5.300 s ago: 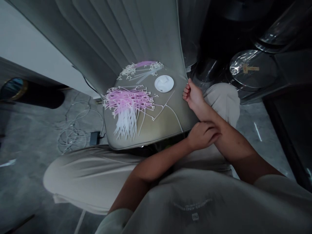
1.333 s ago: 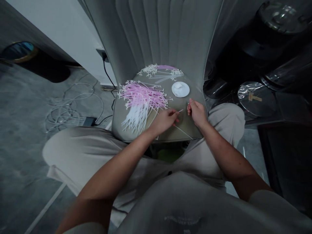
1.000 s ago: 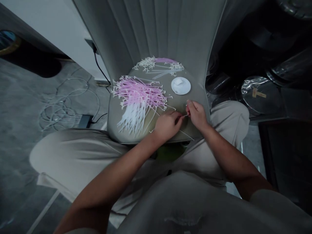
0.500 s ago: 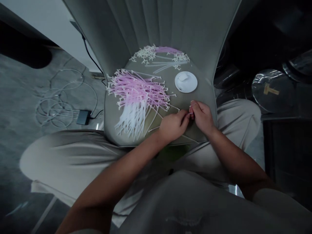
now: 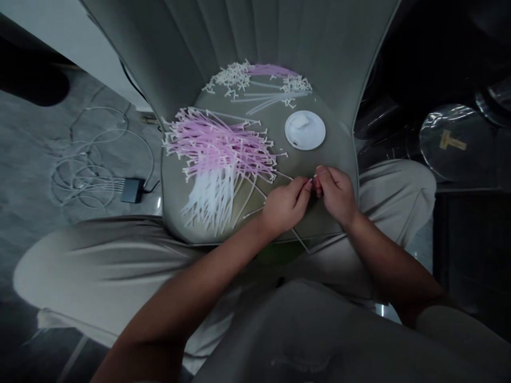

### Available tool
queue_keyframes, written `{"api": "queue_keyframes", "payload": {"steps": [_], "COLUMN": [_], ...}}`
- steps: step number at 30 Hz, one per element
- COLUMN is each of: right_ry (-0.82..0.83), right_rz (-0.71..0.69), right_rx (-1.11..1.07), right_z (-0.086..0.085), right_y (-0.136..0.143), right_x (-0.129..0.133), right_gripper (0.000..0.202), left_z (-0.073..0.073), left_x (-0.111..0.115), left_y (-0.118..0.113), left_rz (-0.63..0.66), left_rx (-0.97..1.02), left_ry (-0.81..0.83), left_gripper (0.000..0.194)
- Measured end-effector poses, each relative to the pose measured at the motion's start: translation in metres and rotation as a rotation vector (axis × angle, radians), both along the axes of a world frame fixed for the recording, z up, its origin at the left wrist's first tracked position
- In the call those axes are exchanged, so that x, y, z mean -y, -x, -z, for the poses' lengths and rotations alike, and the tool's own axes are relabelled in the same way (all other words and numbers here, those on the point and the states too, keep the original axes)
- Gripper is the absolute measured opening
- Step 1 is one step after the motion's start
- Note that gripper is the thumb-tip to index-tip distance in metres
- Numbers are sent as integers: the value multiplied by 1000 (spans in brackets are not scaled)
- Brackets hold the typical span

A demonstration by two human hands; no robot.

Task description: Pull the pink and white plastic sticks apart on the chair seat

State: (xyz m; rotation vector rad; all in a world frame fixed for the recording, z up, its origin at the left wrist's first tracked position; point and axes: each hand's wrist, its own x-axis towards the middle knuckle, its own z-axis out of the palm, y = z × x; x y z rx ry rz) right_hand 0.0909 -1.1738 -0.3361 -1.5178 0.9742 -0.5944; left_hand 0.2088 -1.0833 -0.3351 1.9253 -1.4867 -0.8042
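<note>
Above a grey padded chair seat (image 5: 341, 138), our left hand (image 5: 285, 206) and right hand (image 5: 339, 194) pinch a thin pink-and-white plastic-looking strip (image 5: 310, 181), which could slip if either grip loosens.

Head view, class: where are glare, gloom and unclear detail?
Head view: glare on the disc at right; same view: near-black gloom at upper right; same view: faint print on the shirt unreadable, strip between left hand and right hand barely visible.

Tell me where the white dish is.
In the head view, the white dish lies right of centre on the chair seat, beyond the right hand and right of the pile of pink and white strands.
</note>
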Motion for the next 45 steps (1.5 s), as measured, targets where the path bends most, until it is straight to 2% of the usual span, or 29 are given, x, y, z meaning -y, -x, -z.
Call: {"api": "queue_keyframes", "payload": {"steps": [7,16,32,45], "right_ry": [58,189,107,191], "right_rz": [-68,-143,-191,-255], "right_rx": [-32,-59,-16,-34], "right_z": [2,3,6,8], "right_y": [1,4,3,4], "right_x": [1,4,5,4], "right_gripper": [49,46,46,45], "left_z": [6,10,15,15], "left_x": [-2,-3,-3,-3], "left_y": [0,2,2,1], "left_rz": [-11,28,30,31], "left_rx": [3,152,181,173], "left_ry": [5,55,100,84], "left_gripper": [41,47,48,39]}}
